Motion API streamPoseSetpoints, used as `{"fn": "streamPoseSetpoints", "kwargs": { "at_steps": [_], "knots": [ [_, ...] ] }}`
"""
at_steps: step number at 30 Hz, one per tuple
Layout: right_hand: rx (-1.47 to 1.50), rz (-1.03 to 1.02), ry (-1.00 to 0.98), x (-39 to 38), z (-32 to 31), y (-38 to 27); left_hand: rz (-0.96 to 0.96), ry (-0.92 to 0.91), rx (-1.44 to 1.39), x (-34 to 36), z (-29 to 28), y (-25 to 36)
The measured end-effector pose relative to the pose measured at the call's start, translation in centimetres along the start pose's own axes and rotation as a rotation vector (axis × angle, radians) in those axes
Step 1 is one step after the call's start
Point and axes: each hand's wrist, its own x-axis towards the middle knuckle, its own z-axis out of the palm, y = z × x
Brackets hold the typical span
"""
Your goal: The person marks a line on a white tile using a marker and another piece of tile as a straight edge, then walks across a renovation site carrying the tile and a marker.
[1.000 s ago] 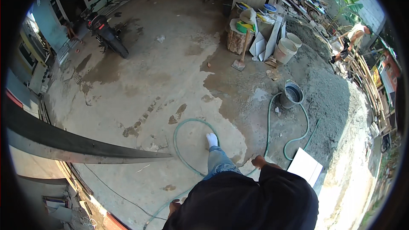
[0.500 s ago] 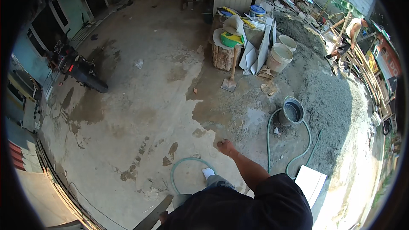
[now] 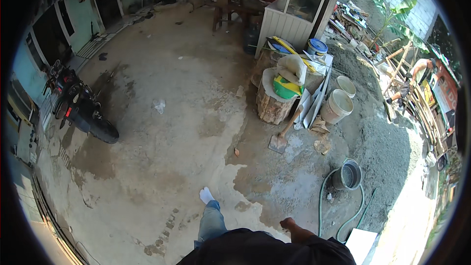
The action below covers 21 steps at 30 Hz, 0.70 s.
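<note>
My right hand hangs low in front of me, its fingers curled in with nothing visible in them. It is above the wet-dry edge of the concrete and touches nothing. A green hose lies on the ground to its right, looping past a dark bucket. My left hand is out of view, hidden below my dark shirt. One foot in a white sock is stepped forward on the concrete.
Ahead right, a flat-bladed tool leans by a log stump. Pale buckets stand near a grey sand pile. A motorcycle is parked left. A person bends among poles, far right. A white panel lies nearby.
My view has tilted up and the scene has shifted downward. A forward step shows. The long flat board by my left hand has gone out of view, and my right hand is lower.
</note>
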Motion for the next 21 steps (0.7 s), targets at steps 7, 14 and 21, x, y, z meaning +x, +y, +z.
{"fn": "streamPoseSetpoints", "kwargs": {
  "at_steps": [7,14,21],
  "knots": [
    [0.358,-0.315,0.271,1.2,-10.5,-8.0,-0.134,0.055,0.062,14.2,-18.5,21.0],
    [0.463,-0.341,0.226,4.8,-15.7,-28.3,0.321,0.259,-0.263,30.0,-28.1,59.9],
    [0.206,-0.006,-0.176,8.7,-24.4,-41.5,0.660,-0.068,0.131,31.8,-17.2,78.7]
  ]
}}
